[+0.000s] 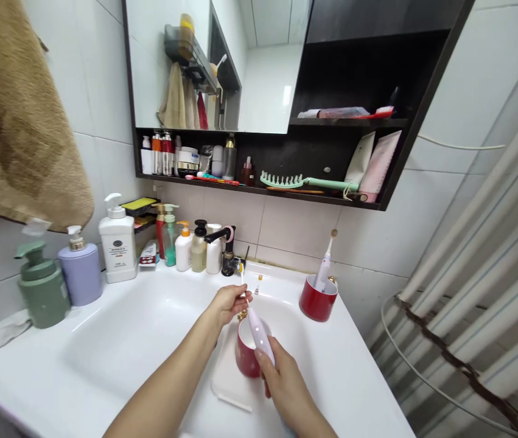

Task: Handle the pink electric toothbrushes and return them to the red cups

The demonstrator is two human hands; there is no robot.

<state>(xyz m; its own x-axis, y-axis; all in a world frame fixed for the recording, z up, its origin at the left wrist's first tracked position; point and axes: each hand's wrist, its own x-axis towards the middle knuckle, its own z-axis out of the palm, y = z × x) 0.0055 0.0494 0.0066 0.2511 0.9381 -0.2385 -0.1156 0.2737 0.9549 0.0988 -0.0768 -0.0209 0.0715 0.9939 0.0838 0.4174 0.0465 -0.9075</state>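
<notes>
White electric toothbrush handle (259, 336) clamped in our right hand (283, 386), we pinch a slim brush head (241, 274) in our left hand (229, 304) above a red mug (245, 353) at the washbasin (345, 365).

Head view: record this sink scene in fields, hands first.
Left hand: pinches a toothbrush head, bristles at the top
Right hand: grips a white electric toothbrush handle
Below the hands: a red mug
Sink: white basin
Sink's far right: a red cup holding a second electric toothbrush
Sink's left edge: green pump bottle, lilac pump bottle
Wall shelf: mint-green hair brush
</notes>
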